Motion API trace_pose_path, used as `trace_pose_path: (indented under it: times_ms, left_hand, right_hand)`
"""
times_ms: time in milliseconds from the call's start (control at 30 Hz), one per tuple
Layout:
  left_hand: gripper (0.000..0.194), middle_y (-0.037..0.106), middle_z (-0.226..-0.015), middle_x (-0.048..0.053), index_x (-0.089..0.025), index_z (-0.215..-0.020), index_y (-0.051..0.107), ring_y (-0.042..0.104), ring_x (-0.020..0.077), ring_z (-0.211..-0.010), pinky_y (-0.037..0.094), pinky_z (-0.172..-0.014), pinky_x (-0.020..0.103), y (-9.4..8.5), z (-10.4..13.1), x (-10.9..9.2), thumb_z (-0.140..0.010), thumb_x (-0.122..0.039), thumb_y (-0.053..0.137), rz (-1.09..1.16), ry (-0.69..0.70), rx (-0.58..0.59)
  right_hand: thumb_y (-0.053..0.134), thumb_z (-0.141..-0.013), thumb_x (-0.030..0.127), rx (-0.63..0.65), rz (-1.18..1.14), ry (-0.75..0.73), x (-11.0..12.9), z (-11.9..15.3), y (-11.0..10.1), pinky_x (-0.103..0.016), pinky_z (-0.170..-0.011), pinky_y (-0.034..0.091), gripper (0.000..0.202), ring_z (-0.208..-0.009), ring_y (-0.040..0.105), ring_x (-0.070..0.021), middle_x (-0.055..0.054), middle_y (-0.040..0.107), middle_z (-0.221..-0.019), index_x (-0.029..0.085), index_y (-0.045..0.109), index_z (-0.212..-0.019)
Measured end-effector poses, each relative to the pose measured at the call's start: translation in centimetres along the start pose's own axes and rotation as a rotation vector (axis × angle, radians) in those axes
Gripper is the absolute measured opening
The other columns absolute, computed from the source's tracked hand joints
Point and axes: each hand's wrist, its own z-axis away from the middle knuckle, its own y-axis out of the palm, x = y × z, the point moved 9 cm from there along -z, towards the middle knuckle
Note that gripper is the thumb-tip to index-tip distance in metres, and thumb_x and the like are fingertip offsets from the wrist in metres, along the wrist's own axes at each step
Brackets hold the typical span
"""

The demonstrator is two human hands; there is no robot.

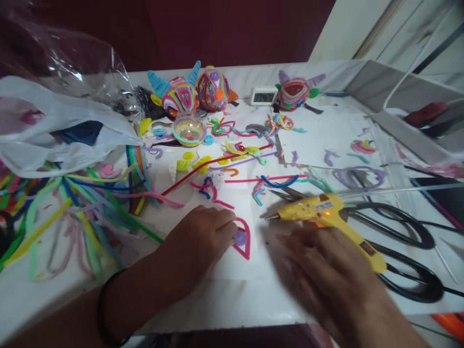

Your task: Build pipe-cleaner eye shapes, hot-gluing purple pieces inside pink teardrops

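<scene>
My left hand (pixel 203 241) has its fingers closed at the left edge of a pink pipe-cleaner shape (pixel 247 251) lying on white paper. A purple coil (pixel 239 237) sits within that shape, close to my fingertips. My right hand (pixel 319 261), blurred, hovers over the table just below a yellow glue gun (pixel 333 212); its fingers are partly spread and nothing shows between them. The glue gun lies on its side, nozzle to the left, with an orange light lit. Black-handled scissors (pixel 406 285) lie beside and partly beneath it.
Pipe cleaners (pixel 72 208) spread over the left side by a white plastic bag (pixel 54 125). Decorated balls (pixel 214 89), a small digital clock (pixel 264 96) and a clear bowl (pixel 189 129) stand at the back. Bent pipe-cleaner pieces lie mid-table. A black cable runs at the right.
</scene>
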Motion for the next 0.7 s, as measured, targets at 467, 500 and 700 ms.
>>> trace_pose_path:
  times_ms: [467, 500, 700]
  left_hand:
    - [0.023, 0.061, -0.088, 0.004, -0.016, -0.092, 0.061, 0.055, 0.0186, -0.081, 0.042, -0.073, 0.032, 0.7, 0.3, 0.0, -0.099, -0.017, 0.039, 0.050, -0.007, 0.040]
    - [0.023, 0.061, -0.087, 0.004, -0.017, -0.090, 0.060, 0.055, 0.0187, -0.081, 0.041, -0.072, 0.032, 0.8, 0.4, 0.1, -0.100, -0.017, 0.039, 0.065, -0.011, 0.048]
    - [0.020, 0.058, -0.088, 0.002, -0.017, -0.083, 0.055, 0.052, 0.0205, -0.081, 0.037, -0.072, 0.035, 1.6, 0.5, 0.1, -0.098, -0.018, 0.044, 0.098, -0.003, 0.122]
  right_hand:
    - [0.042, -0.097, 0.019, 0.043, -0.046, -0.032, 3.7, -2.3, 3.3, -0.038, -0.071, 0.035, 0.030, -0.083, 0.047, -0.0239, -0.009, 0.061, -0.092, 0.010, 0.060, -0.119]
    - [0.040, -0.098, 0.019, 0.037, -0.041, -0.036, 3.8, -2.4, 3.3, -0.038, -0.071, 0.034, 0.030, -0.083, 0.047, -0.0236, -0.009, 0.061, -0.091, 0.010, 0.061, -0.118]
    - [0.036, -0.099, 0.020, -0.005, -0.028, -0.029, 4.1, -2.7, 3.0, -0.038, -0.071, 0.031, 0.032, -0.080, 0.045, -0.0226, -0.007, 0.063, -0.087, 0.011, 0.066, -0.105]
